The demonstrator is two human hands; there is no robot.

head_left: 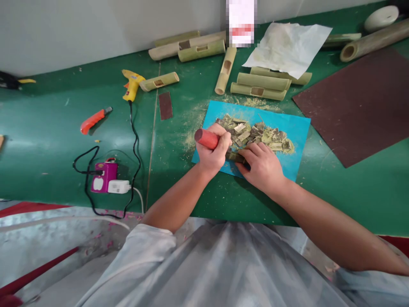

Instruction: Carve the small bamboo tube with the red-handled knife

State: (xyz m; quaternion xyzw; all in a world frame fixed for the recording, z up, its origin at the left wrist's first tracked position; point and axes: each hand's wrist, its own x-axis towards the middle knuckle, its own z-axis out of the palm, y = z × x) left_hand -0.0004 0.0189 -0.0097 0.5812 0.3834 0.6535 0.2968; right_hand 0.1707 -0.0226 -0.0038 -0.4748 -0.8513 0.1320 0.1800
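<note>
**Hands working a small bamboo piece on a blue mat, green bench**

I see a short dark-green bamboo piece [237, 157] lying on the near edge of a blue rectangular cutting mat [297, 128], pinned between both hands. My left hand [213, 149] is fisted tight around a red cylindrical tool handle [206, 138]; the blade end is hidden behind the fingers, can't tell its shape. My right hand [262, 164] presses down on the bamboo piece, fingers curled over it. The two hands sit close together, nearly touching.

Just beyond the hands, a heap of flat cut bamboo chips [255, 134] lies on the mat. Pale sawdust [188, 123] is scattered off the mat's left and far edges.

The surface is a green table top [47, 140], dusty, with a seam running front to back. On it, further out: a cluster of pale-green bamboo tubes with cut slots [260, 83], a crumpled white paper sheet [289, 47], a dark brown board [358, 106] on the right, a small brown rectangular scrap [165, 105], a yellow hot glue gun [131, 84] with black cord, an orange utility knife [94, 120], and a purple power adapter [104, 177] near the front edge. A plain grey-white wall [96, 25] runs behind the table.
</note>
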